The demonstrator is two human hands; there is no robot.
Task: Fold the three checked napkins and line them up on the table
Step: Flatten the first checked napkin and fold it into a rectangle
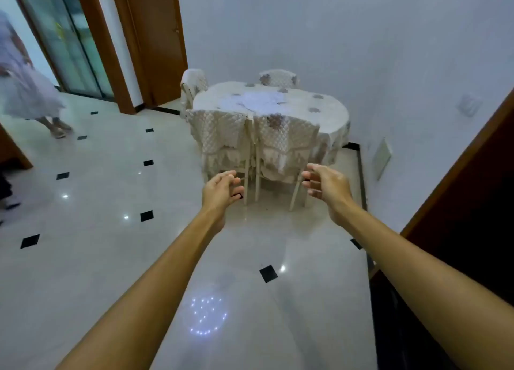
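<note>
Pale napkins (254,100) lie spread in a loose heap on the round table (331,116), which wears a cream cloth and stands far ahead by the white wall. Blur hides their checks and how many there are. My left hand (221,190) and my right hand (325,184) are stretched out in front of me over the floor, well short of the table. Both hold nothing, fingers apart and slightly curled.
Two covered chairs (222,136) are pushed in at the table's near side, two more at the back. A person in a pale dress (25,83) stands at the far left by a glass door. A dark wooden door (472,203) is close on my right.
</note>
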